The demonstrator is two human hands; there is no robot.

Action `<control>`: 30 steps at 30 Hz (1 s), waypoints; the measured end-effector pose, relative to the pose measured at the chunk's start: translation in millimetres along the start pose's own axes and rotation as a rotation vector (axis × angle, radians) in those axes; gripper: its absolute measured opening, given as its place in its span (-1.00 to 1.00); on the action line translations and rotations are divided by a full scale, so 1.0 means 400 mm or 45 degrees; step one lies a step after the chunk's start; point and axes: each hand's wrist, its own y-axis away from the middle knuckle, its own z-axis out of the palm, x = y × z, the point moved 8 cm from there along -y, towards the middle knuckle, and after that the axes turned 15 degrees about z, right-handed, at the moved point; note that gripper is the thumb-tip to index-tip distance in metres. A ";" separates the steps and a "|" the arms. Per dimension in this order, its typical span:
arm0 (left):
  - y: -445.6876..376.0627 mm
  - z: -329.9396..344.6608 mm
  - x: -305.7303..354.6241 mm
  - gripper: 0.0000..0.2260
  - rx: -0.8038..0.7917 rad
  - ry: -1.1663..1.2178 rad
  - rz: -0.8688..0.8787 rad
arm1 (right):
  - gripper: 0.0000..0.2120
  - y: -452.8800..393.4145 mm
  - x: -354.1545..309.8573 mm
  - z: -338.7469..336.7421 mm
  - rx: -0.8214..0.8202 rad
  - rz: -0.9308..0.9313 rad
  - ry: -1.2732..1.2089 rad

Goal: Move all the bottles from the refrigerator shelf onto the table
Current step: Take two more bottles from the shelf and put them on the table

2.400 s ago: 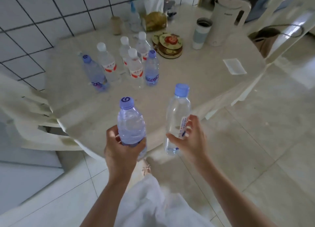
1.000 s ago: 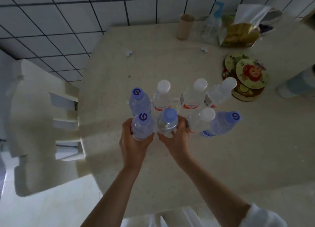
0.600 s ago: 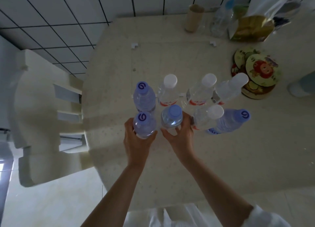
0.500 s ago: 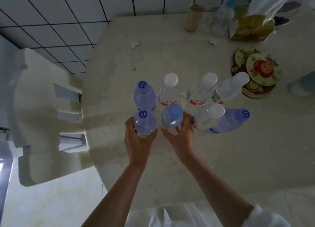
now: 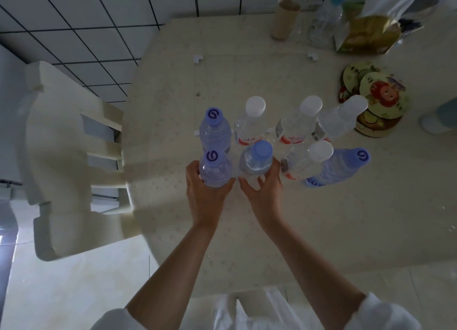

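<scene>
Evidently the left hand (image 5: 206, 196) gripped a purple-capped bottle (image 5: 215, 167) and the right hand (image 5: 265, 188) a blue-capped bottle (image 5: 256, 160), both standing on the table (image 5: 321, 218) beside six others; they looked full, smooth and thin-walled, best held round the middle, not the cap

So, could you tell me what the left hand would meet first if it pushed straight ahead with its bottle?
Probably the other purple-capped clear plastic bottle, standing directly beyond the one the left hand holds; the gap is unclear.
</scene>
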 end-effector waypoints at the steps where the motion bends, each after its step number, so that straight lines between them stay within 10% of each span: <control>1: 0.007 0.005 -0.001 -0.39 0.026 0.022 -0.036 | -0.33 0.002 0.002 0.000 0.009 0.011 -0.006; 18: 0.067 -0.050 0.003 -0.46 -0.149 0.004 0.033 | -0.51 0.131 0.059 -0.089 -0.021 0.084 0.091; 30: 0.476 -0.199 0.166 -0.81 -0.261 -0.144 0.162 | -0.63 0.460 0.127 -0.245 -0.289 -0.011 0.118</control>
